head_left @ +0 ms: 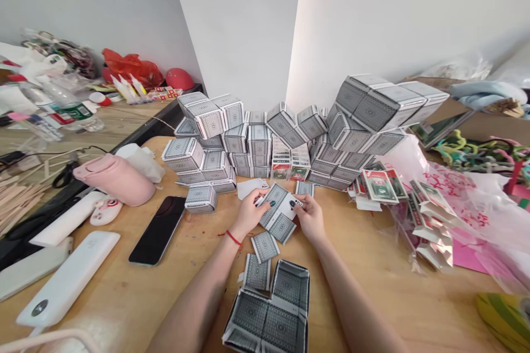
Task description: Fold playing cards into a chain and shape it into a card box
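In the middle of the table, my left hand point(247, 214) pinches a grey-patterned playing card point(275, 197) by its left edge, thumb on top. My right hand point(311, 218) closes thumb and fingers on a white-faced playing card point(295, 207) that touches the first one. Another patterned card piece point(280, 227) sits just below, against the cards in hand; whether it is joined to them I cannot tell. Towards me lie loose playing cards point(265, 246) and a larger block folded from cards point(285, 320), between my forearms.
Stacked card blocks stand along the back, left point(182, 155), middle point(260, 140) and right point(364, 102). Card boxes point(379, 185) and plastic bags point(459, 198) lie right. A phone point(158, 230), power bank point(70, 278) and pink bottle point(116, 178) lie left; yellow tape point(503, 314) is near right.
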Motion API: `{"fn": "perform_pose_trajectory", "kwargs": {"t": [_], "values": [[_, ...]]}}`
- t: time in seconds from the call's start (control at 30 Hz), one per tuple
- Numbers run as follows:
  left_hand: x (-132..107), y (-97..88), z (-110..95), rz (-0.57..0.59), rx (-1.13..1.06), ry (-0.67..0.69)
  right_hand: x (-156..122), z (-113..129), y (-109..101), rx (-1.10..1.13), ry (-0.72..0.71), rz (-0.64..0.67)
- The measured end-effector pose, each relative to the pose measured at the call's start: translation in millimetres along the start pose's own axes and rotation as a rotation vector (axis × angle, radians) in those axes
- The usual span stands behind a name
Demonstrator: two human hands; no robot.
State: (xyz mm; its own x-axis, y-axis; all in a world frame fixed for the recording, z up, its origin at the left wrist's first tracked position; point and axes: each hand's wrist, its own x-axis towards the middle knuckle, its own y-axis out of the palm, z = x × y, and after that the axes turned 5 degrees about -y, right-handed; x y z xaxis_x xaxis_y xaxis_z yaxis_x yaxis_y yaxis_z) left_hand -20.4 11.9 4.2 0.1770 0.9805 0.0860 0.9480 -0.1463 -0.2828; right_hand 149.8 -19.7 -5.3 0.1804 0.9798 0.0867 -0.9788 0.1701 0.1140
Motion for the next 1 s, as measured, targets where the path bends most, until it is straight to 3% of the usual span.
{"fn": "perform_pose_trajectory", "kwargs": {"t": [0.73, 0.87, 1.0], "values": [[-4, 5.6, -1, -0.036, 0.037, 0.042, -1, -5, 0, -0.158, 0.085, -0.045], [-2, 2.8, -4, -0.008, -0.027, -0.033, 0, 0, 0, -0.125, 0.039, -0.031], [3, -8.2, -8, 0.168, -0.213, -0.223, 2, 3, -3, -0.082, 0.023, 0.032]]}}
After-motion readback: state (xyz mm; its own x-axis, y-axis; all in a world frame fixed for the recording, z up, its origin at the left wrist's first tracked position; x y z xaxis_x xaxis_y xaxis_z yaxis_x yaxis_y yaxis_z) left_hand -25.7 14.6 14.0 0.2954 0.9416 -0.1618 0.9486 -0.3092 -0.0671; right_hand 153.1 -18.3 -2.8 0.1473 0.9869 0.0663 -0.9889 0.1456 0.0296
